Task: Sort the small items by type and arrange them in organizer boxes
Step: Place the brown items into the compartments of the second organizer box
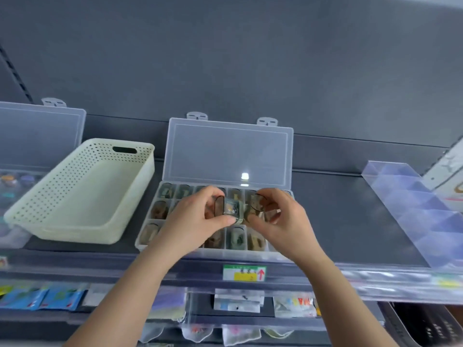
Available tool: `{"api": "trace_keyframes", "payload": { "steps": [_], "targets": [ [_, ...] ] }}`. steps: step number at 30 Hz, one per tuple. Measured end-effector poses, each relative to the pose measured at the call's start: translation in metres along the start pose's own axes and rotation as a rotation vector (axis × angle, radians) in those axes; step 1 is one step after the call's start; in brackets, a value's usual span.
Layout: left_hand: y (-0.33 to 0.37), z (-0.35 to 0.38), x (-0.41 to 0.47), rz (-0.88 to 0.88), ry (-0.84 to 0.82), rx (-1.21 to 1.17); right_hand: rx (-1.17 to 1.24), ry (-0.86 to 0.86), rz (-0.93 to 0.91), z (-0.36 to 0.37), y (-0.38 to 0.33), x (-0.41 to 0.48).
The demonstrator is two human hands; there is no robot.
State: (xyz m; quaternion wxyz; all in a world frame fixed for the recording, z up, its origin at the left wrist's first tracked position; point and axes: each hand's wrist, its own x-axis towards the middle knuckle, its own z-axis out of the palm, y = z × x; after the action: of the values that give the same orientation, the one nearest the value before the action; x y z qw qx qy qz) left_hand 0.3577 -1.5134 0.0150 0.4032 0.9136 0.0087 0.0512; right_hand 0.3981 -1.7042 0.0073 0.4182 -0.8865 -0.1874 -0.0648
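A clear organizer box lies open on the dark shelf, its lid standing up at the back. Its compartments hold small brownish and greenish items in clear cases. Above the box's middle, my left hand pinches a small clear case with a tiny item inside. My right hand grips another small clear case right beside it. The two cases touch or nearly touch. Both hands cover the middle compartments.
A cream perforated basket sits left of the box. Another open organizer stands at the far left. A clear divider tray lies at right. A price label marks the shelf edge, with packets hanging below.
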Motion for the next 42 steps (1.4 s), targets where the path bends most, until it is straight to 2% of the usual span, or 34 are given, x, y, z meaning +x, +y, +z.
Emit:
{"api": "trace_keyframes", "payload": {
  "steps": [10,19,27,42],
  "targets": [
    [0.054,0.076,-0.009,0.210,-0.052,0.295,-0.156,-0.016,0.067,-0.060,0.056,-0.039],
    [0.058,0.104,0.009,0.236,-0.082,0.594,-0.305,-0.110,0.043,-0.055,0.073,-0.034],
    [0.050,0.107,0.014,0.209,-0.148,0.612,-0.398,-0.242,0.052,-0.049,0.077,-0.024],
    [0.046,0.109,0.014,0.222,-0.166,0.603,-0.408,-0.246,0.061,-0.046,0.082,-0.019]
  ]
}}
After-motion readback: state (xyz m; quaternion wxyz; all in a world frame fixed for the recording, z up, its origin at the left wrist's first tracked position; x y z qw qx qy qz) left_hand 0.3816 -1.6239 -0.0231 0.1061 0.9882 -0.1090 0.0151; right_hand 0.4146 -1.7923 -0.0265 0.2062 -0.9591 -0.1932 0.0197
